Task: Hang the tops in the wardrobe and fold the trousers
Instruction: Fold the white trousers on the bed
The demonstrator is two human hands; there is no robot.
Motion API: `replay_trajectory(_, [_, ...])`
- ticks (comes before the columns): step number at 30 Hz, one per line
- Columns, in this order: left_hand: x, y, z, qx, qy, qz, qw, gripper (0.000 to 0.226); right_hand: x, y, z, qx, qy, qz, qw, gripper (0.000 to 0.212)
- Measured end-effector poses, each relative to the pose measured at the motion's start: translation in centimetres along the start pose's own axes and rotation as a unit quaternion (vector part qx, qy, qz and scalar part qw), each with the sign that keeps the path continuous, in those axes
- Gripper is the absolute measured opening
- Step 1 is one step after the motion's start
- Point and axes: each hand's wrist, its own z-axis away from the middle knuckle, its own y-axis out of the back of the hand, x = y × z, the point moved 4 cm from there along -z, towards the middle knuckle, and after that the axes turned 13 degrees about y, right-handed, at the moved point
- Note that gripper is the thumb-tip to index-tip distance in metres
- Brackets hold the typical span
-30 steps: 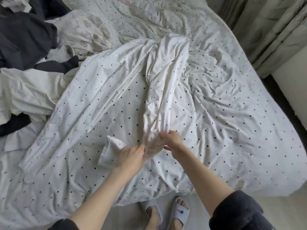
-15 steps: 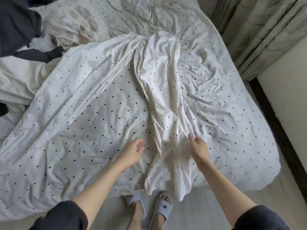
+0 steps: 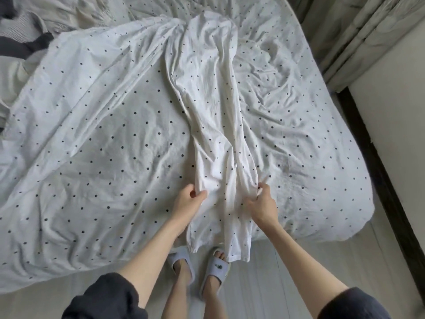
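My left hand (image 3: 187, 201) and right hand (image 3: 262, 203) each pinch the spotted trousers (image 3: 207, 111) mid-frame on the bed (image 3: 310, 180); folding not yet begun.

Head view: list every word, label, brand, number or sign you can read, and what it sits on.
No readable text in this frame.
Right slipper: a small dark emblem on the strap, too small to tell whether it holds any letters.
Polka-dot trousers, pinched by the left hand and the right hand: only dots, no label showing.
Polka-dot bedsheet: only dots, no text.
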Motion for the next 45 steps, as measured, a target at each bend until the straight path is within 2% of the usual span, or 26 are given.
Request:
replay_trajectory(4, [-1.7, 2.6, 2.3, -0.005, 0.005, 0.059, 0.998, 0.018, 1.2, 1.2, 1.6, 0.001, -0.020, -0.061, 0.998, 0.037])
replay_trajectory(8, [-3.6, 5.0, 4.7, -0.015, 0.021, 0.095, 0.995, 0.014, -0.5, 0.3, 4.1, -0.095, 0.015, -0.136, 0.986, 0.050])
replay_trajectory(11, [-3.6, 6.5, 5.3, -0.007, 0.028, 0.118, 0.993, 0.006, -1.7, -1.2, 4.6, -0.125, 0.023, -0.153, 0.980, 0.058])
replay_trajectory(14, [-3.2, 7.2, 5.8, -0.037, 0.022, 0.087, 0.995, 0.004, -2.3, -3.1, 4.5, -0.095, 0.013, -0.127, 0.987, 0.053])
replay_trajectory(17, [-3.6, 7.5, 6.4, -0.094, 0.028, 0.113, 0.989, 0.020, -2.8, -5.0, 4.8, -0.080, -0.006, -0.166, 0.983, 0.017])
replay_trajectory(20, [-3.6, 9.1, 6.9, -0.073, 0.004, 0.156, 0.985, 0.012, -2.0, -5.4, 5.2, -0.047, -0.033, -0.236, 0.970, 0.034])
replay_trajectory(23, [-4.9, 11.8, 5.9, 0.001, 0.002, 0.112, 0.994, 0.012, -1.3, -4.9, 6.3, -0.044, -0.004, -0.247, 0.968, 0.025])
replay_trajectory(26, [-6.0, 14.3, 4.2, 0.053, -0.010, 0.052, 0.997, 0.017, -0.7, -4.1, 7.2, -0.020, 0.022, -0.250, 0.968, 0.032])
replay_trajectory(30, [-6.1, 14.7, 3.8, 0.076, -0.041, -0.060, 0.994, 0.018, -0.8, -3.3, 8.5, 0.004, 0.035, -0.229, 0.973, 0.036])
replay_trajectory(33, [-6.8, 13.3, 3.8, 0.046, -0.027, -0.079, 0.995, 0.013, -1.6, -3.1, 9.5, -0.019, 0.047, -0.229, 0.972, 0.032])
replay_trajectory(35, [-8.5, 12.4, 4.1, 0.010, 0.002, -0.089, 0.996, 0.013, -1.8, -3.8, 10.6, -0.056, 0.047, -0.225, 0.972, 0.019])
replay_trajectory(38, [-11.6, 11.9, 5.0, -0.004, 0.033, -0.119, 0.992, 0.014, -0.3, -5.4, 12.1, -0.067, 0.004, -0.156, 0.985, 0.002])
replay_trajectory(43, [-14.1, 11.2, 6.7, -0.007, 0.043, -0.170, 0.984, 0.011, 2.8, -7.6, 15.5, -0.043, -0.090, -0.115, 0.988, 0.016])
replay_trajectory(45, [-14.1, 11.2, 7.1, 0.002, 0.032, -0.153, 0.988, 0.022, 3.8, -8.0, 16.5, -0.037, -0.099, -0.112, 0.988, 0.024])
